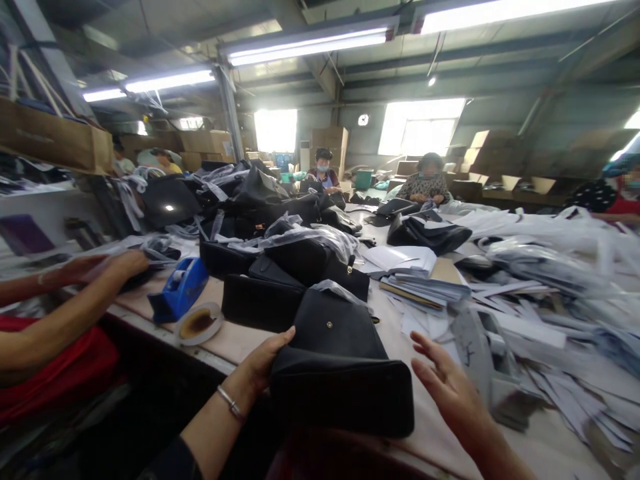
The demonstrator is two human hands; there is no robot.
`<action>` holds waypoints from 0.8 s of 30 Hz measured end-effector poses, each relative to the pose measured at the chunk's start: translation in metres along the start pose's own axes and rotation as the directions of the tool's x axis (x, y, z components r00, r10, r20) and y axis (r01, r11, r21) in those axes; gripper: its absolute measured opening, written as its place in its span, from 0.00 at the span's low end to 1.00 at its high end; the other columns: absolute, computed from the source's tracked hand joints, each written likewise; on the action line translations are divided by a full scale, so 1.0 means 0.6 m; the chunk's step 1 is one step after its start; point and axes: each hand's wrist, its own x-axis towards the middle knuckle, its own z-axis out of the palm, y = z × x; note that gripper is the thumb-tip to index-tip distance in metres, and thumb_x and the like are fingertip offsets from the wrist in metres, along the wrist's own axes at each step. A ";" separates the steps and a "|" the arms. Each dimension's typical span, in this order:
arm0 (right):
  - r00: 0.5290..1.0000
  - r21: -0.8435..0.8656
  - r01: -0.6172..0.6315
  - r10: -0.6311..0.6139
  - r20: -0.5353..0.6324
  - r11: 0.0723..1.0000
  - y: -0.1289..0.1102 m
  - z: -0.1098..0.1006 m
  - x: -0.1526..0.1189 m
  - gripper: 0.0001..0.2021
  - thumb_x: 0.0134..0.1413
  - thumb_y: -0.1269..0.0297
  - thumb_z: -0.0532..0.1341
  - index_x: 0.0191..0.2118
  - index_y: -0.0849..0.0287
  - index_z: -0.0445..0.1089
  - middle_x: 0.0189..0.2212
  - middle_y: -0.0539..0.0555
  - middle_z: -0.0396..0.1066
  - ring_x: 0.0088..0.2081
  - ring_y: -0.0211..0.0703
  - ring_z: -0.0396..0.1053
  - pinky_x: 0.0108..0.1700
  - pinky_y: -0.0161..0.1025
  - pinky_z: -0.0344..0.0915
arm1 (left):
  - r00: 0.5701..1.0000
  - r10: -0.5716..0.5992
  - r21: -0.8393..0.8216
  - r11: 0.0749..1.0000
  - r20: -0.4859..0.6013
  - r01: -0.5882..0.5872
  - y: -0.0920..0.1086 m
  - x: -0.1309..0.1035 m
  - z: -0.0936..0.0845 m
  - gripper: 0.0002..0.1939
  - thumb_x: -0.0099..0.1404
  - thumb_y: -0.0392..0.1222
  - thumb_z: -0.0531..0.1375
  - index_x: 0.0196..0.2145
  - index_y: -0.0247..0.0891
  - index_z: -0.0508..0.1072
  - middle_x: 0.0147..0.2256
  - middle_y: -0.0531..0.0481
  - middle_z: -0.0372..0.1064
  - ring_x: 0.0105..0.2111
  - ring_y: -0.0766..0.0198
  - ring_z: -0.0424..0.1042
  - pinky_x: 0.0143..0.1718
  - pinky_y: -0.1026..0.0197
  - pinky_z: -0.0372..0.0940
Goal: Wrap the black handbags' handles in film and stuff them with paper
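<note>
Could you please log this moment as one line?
left hand: holding black handbag | right hand: open, off it | nearby: blue tape dispenser, tape roll

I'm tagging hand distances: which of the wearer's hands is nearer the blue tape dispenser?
Left. The left hand is at the black handbag's left edge, right of the blue tape dispenser; the right hand is farther, beyond the bag's right side.

The left hand (263,363) holds a black bag (345,393), the right hand (453,388) (unclenched) just beside it.
</note>
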 end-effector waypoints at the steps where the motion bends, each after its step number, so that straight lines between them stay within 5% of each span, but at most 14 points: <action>1: 0.992 0.087 -0.117 0.111 0.062 0.989 0.014 0.012 0.014 0.44 0.47 0.33 0.62 0.64 0.55 0.66 0.64 0.63 0.64 0.62 0.65 0.64 0.59 0.57 0.66 | 1.000 -0.012 -0.020 1.000 -0.003 0.012 -0.003 -0.004 0.001 0.25 0.67 0.50 0.62 0.52 0.25 0.75 0.48 0.32 0.78 0.48 0.47 0.78 0.55 0.51 0.70; 3: 0.930 0.264 -0.321 0.250 0.268 0.910 0.042 0.030 0.023 0.45 0.48 0.32 0.62 0.67 0.54 0.61 0.64 0.64 0.64 0.63 0.63 0.63 0.59 0.57 0.66 | 0.998 -0.059 -0.067 0.996 -0.030 0.057 -0.006 -0.008 0.008 0.25 0.68 0.50 0.60 0.52 0.23 0.75 0.47 0.32 0.78 0.45 0.48 0.80 0.54 0.52 0.71; 6: 0.877 0.375 -0.363 0.176 0.447 0.853 0.062 0.041 0.010 0.41 0.49 0.39 0.67 0.65 0.54 0.64 0.60 0.61 0.70 0.62 0.61 0.65 0.64 0.55 0.60 | 0.980 -0.165 -0.135 0.980 -0.113 0.150 -0.010 -0.004 0.027 0.27 0.68 0.53 0.59 0.50 0.23 0.75 0.42 0.34 0.80 0.40 0.48 0.81 0.48 0.51 0.74; 11: 0.941 0.300 -0.230 0.133 0.312 0.926 0.059 -0.004 -0.005 0.33 0.43 0.43 0.71 0.52 0.59 0.76 0.46 0.60 0.79 0.53 0.66 0.72 0.60 0.59 0.63 | 0.969 -0.181 -0.088 0.982 -0.166 0.168 -0.038 0.025 0.060 0.24 0.64 0.53 0.61 0.45 0.26 0.77 0.34 0.36 0.80 0.33 0.47 0.81 0.41 0.50 0.75; 17: 0.955 0.213 -0.280 0.251 0.156 0.936 0.113 -0.069 -0.049 0.34 0.42 0.39 0.70 0.51 0.56 0.77 0.51 0.61 0.77 0.57 0.69 0.69 0.61 0.57 0.64 | 0.995 0.031 0.154 0.988 -0.093 -0.016 -0.077 0.074 0.092 0.16 0.57 0.45 0.67 0.37 0.29 0.79 0.32 0.40 0.80 0.33 0.53 0.80 0.40 0.58 0.72; 20: 0.946 0.326 -0.323 0.316 0.075 0.889 0.144 -0.056 -0.076 0.38 0.40 0.38 0.71 0.56 0.53 0.74 0.56 0.60 0.74 0.61 0.69 0.65 0.62 0.56 0.64 | 0.986 0.159 0.298 0.945 -0.054 -0.136 -0.048 0.078 0.119 0.19 0.56 0.50 0.69 0.35 0.29 0.79 0.32 0.40 0.79 0.32 0.54 0.79 0.37 0.58 0.71; 24: 0.948 0.576 -0.313 0.284 0.142 0.756 0.149 0.012 -0.078 0.40 0.48 0.31 0.62 0.61 0.52 0.69 0.55 0.59 0.74 0.63 0.64 0.63 0.63 0.55 0.63 | 0.937 0.301 0.419 0.839 0.178 -0.349 0.052 0.039 0.183 0.26 0.61 0.60 0.65 0.40 0.30 0.80 0.35 0.39 0.79 0.38 0.50 0.78 0.39 0.57 0.70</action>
